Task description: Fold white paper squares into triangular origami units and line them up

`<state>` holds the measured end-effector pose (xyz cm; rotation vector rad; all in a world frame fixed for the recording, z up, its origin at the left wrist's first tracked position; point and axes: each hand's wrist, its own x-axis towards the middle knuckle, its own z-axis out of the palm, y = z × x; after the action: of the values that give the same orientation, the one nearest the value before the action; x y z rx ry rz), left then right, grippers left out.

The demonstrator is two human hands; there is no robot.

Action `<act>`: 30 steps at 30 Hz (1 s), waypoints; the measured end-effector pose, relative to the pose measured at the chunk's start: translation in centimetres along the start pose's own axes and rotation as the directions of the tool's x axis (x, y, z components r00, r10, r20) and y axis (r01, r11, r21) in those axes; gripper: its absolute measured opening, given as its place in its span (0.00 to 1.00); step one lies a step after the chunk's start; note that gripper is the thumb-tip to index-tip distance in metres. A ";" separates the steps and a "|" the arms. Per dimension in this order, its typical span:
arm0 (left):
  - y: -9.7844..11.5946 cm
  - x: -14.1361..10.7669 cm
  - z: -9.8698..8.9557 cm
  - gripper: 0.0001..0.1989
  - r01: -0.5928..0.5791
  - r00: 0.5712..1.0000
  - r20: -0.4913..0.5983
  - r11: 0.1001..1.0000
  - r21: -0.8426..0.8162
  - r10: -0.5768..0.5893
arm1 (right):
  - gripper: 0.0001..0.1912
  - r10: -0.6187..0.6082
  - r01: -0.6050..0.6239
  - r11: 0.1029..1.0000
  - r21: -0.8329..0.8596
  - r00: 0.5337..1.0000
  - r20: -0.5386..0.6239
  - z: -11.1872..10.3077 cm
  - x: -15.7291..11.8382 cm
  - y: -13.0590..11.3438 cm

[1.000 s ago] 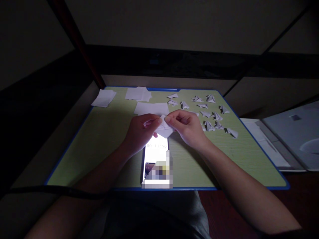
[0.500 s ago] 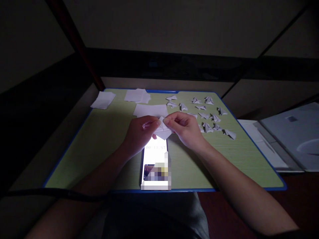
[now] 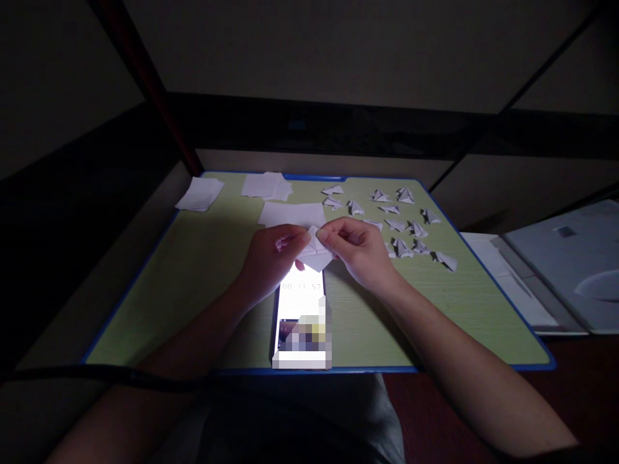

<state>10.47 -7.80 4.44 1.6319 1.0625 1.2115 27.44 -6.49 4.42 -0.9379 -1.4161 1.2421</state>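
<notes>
A small white sheet of folded paper [image 3: 316,259] is pinched between both hands above the middle of the table. My left hand [image 3: 271,258] grips its left edge near the top, thumb on the face of the paper. On the opposite edge, my right hand [image 3: 360,248] pinches with thumb and forefinger. The paper has a pointed top, creases across its face and a pointed lower edge. Below it lies a lit phone [image 3: 300,303], its upper end covered by the paper and my left hand. Just beyond the hands a flat white sheet [image 3: 293,213] rests on the table.
Several small folded paper figures [image 3: 395,225] are spread over the right rear of the green table [image 3: 193,290], which has a blue rim. Two piles of white paper, one at the far left corner [image 3: 200,194] and one at the back [image 3: 265,186], lie there. A dark cable [image 3: 145,379] crosses the front left.
Almost nothing differs. Both hands keep their pinch on the folded paper in the same place, and the view has shifted very slightly.
</notes>
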 end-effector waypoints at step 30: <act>0.4 -0.3 0.2 0.05 0.030 1.000 -0.006 0.999 0.021 -0.030 | 0.08 -0.020 0.021 0.998 -0.055 1.000 0.003 -0.4 0.0 -0.3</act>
<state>10.64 -8.25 4.69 1.6233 1.1030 1.1898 27.79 -6.43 4.68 -0.9574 -1.4646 1.1944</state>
